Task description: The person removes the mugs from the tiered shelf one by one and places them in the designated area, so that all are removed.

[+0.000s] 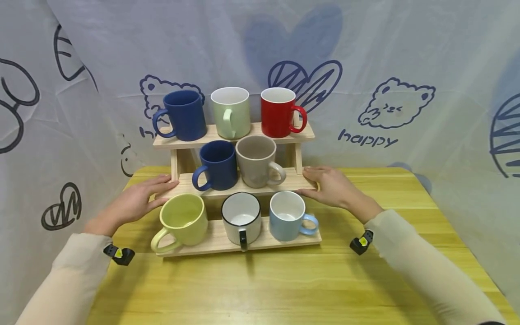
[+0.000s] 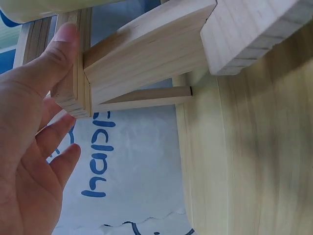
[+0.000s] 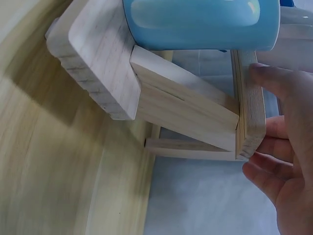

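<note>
A three-tier wooden display shelf (image 1: 214, 234) carries mugs on every step. My left hand (image 1: 136, 198) holds the left end of the middle board; in the left wrist view its thumb (image 2: 66, 41) lies on the board and the other fingers bend behind its end. At the opposite end my right hand (image 1: 335, 187) grips the same board between thumb and fingers. Closest to the left hand is a yellow-green mug (image 1: 191, 225), and a light blue mug (image 1: 284, 225) sits near the right one. Between them stands a white mug (image 1: 241, 221) with black rim and handle.
On the middle step are a navy mug (image 1: 221, 169) and a taupe mug (image 1: 253, 164). The top holds a blue mug (image 1: 188, 117), a pale green mug (image 1: 241, 115) and a red mug (image 1: 276, 115). Behind the wooden table (image 1: 260, 289) hangs a patterned cloth (image 1: 386, 45).
</note>
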Available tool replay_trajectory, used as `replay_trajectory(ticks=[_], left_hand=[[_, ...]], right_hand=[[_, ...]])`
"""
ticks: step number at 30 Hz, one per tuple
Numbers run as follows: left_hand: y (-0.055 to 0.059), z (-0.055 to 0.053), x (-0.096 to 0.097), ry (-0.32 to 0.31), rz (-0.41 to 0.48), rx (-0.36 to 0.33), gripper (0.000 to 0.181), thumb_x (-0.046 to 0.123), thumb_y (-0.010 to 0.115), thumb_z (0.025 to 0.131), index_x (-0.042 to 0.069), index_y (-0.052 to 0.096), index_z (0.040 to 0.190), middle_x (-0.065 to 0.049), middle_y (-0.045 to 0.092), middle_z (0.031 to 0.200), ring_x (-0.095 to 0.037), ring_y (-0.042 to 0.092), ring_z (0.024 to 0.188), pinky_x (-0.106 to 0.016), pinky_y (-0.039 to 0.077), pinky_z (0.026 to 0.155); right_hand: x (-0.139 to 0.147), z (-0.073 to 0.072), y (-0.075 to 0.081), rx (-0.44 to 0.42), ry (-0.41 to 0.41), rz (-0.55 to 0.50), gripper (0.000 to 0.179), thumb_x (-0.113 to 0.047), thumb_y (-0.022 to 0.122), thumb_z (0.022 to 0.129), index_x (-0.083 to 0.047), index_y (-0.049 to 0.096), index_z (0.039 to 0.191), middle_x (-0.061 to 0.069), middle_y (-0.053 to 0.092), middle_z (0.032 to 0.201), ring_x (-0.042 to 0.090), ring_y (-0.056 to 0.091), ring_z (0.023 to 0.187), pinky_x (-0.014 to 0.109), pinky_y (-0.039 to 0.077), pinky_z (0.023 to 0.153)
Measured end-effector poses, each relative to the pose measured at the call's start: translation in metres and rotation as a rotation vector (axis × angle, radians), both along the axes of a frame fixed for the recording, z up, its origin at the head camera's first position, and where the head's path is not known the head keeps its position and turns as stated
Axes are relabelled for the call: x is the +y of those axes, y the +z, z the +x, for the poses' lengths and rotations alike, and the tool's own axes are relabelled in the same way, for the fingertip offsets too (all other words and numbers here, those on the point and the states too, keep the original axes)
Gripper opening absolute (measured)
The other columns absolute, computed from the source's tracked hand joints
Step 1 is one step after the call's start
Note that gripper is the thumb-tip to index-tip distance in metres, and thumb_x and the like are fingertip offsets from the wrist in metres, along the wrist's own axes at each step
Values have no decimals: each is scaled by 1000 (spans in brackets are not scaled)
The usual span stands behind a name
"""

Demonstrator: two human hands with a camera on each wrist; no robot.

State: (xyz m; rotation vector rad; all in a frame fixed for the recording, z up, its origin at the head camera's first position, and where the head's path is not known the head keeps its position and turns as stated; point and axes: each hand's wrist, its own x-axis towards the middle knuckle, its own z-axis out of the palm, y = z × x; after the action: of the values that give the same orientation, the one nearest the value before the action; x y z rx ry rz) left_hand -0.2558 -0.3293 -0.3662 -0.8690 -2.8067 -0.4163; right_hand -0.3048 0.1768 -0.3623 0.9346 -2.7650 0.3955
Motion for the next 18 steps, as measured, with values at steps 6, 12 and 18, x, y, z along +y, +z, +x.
replay_trajectory(ticks=[6,12,18], left_hand=[[0,-9,-6,6,11,-20,43,16,62,98,2,55,138,-27,45,143,-49,46,126,-63,40,99],[2,-15,-11,0,35,-29,43,14,63,97,2,55,137,-27,46,143,-50,46,125,-64,40,97],[8,-17,-9,45,42,-104,46,18,68,94,3,57,136,-26,45,144,-50,43,127,-65,38,98]], right_hand=[[-6,2,1,2,3,18,70,-54,66,88,-2,58,135,16,57,136,39,52,125,51,40,105],[-14,2,2,34,27,44,62,-50,66,90,0,64,127,19,57,134,39,53,124,51,41,105],[-16,2,0,22,13,51,65,-49,64,92,1,58,134,19,55,137,39,52,125,50,41,105]])
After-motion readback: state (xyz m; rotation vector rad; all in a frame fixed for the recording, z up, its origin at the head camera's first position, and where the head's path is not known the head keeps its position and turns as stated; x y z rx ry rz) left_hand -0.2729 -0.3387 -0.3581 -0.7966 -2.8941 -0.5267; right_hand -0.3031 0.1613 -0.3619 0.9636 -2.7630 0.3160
